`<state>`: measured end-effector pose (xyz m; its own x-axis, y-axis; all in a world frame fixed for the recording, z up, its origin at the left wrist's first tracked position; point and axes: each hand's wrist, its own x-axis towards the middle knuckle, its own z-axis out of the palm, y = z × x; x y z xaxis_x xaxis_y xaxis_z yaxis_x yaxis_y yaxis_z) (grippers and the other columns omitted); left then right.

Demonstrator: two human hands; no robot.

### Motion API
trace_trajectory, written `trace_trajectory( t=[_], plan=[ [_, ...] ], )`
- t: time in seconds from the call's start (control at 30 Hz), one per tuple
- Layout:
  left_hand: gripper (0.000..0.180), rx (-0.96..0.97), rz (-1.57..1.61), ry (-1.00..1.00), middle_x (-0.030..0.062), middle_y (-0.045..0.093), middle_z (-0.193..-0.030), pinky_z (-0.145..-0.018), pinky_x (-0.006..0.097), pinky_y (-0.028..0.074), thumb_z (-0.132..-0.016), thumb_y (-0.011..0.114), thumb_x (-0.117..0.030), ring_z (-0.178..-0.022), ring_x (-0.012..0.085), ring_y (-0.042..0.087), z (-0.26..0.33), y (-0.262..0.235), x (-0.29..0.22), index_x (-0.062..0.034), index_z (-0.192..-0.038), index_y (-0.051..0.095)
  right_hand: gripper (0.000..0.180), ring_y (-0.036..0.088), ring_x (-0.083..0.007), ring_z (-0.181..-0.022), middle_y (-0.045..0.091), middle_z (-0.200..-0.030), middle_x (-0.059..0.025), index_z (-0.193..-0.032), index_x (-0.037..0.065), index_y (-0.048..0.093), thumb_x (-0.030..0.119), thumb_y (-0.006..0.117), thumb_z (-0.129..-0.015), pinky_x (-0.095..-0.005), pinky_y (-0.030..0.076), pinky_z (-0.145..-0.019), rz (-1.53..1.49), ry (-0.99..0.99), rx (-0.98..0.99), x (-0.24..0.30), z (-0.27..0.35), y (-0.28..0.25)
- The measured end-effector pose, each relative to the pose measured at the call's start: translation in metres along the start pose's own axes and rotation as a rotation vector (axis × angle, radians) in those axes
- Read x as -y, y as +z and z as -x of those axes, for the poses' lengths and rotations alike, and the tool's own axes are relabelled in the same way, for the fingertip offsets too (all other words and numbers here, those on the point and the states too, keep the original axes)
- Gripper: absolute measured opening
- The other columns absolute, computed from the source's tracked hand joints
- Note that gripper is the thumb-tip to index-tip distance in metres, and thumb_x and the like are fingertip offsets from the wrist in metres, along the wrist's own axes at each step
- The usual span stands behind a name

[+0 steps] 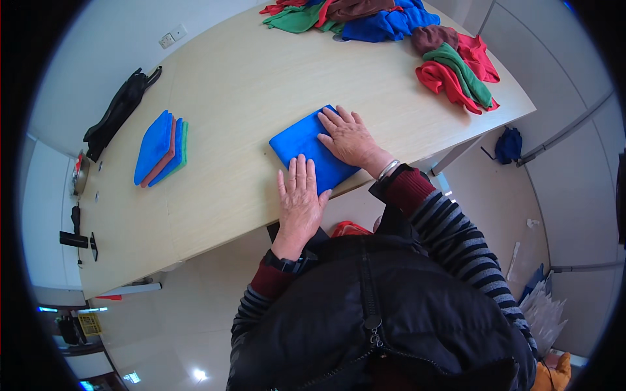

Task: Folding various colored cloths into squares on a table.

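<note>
1. Desk [222, 117]: pale, wood-toned work surface. All items listed below lie on or over it.
2. Far heap [375, 23]: loose blue, green, red and brown cloths, unfolded, at the far edge.
3. Right-hand heap [463, 72]: crumpled red, green and brown cloths, toward the near right corner.
4. Blue folded cloth [306, 140]: a flat rectangle at the near edge, set at an angle, between the two hands and partly covered by them.
5. Folded stack [162, 153]: blue, reddish-brown and green layers, toward the left end, well apart from the blue folded cloth.
6. Left hand [300, 205] and right hand [352, 140]: grip released; fingers extended, palms down, nothing clasped.
7. Step in hand (judged): pressing and smoothing the folded surface.
8. Next move (judged): calls for even pressure and aligned edges before any lifting.
9. Markings: no brand, label or writing is legible on the cloths.
</note>
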<state>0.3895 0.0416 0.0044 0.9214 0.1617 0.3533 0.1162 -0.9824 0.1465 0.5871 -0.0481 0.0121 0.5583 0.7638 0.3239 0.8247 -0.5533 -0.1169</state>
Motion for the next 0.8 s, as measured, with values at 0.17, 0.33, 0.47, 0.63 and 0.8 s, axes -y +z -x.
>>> trace_trajectory(
  t=[0.17,0.33,0.47,0.63,0.8],
  plan=[
    [0.069,0.063,0.0,0.008,0.0191,0.03,-0.159,-0.121,0.054,0.016,-0.099,0.054,-0.04,-0.149,0.0337,0.024,0.009,-0.01,0.008,0.002,-0.151,0.033,0.06,0.027,-0.0322,-0.149,0.036,-0.158,-0.0118,-0.152,0.009,0.038,0.044,0.039,-0.104,-0.0521,0.02,-0.121,0.082,-0.017,0.014,0.018,0.008,-0.019],
    [0.069,-0.083,0.019,-0.06,0.0184,0.032,-0.158,-0.121,0.054,0.016,-0.101,0.05,-0.043,-0.149,0.0338,0.024,-0.033,-0.003,0.027,0.0011,-0.151,0.034,0.059,0.028,-0.0314,-0.148,0.037,-0.157,-0.0121,-0.151,0.009,0.039,0.044,0.04,-0.104,-0.0512,0.02,-0.121,-0.042,-0.166,0.052,0.039,0.01,-0.016],
    [0.068,-0.021,0.08,-0.07,0.0182,0.031,-0.159,-0.121,0.054,0.016,-0.103,0.045,-0.046,-0.149,0.0337,0.024,-0.045,0.014,0.03,0.0005,-0.151,0.034,0.059,0.028,-0.0313,-0.148,0.036,-0.158,-0.0118,-0.151,0.009,0.04,0.044,0.04,-0.104,-0.0504,0.02,-0.121,-0.053,-0.175,0.082,0.031,0.007,-0.007],
    [0.069,-0.012,0.021,-0.069,0.0176,0.031,-0.159,-0.121,0.054,0.015,-0.103,0.043,-0.048,-0.149,0.0335,0.024,-0.045,0.019,0.032,0.0002,-0.151,0.034,0.058,0.032,-0.0324,-0.146,0.039,-0.156,-0.0121,-0.149,0.009,0.043,0.043,0.042,-0.103,-0.0499,0.024,-0.119,-0.077,-0.083,0.001,0.003,0.005,0.001],
    [0.069,0.002,0.015,-0.086,0.0178,0.031,-0.159,-0.121,0.054,0.015,-0.102,0.044,-0.048,-0.15,0.0333,0.024,-0.046,0.02,0.031,0.0001,-0.152,0.033,0.058,0.033,-0.0337,-0.145,0.041,-0.155,-0.012,-0.15,0.009,0.042,0.043,0.042,-0.102,-0.0504,0.025,-0.118,-0.127,0.043,-0.019,-0.02,0.007,0.003]
  ],
)
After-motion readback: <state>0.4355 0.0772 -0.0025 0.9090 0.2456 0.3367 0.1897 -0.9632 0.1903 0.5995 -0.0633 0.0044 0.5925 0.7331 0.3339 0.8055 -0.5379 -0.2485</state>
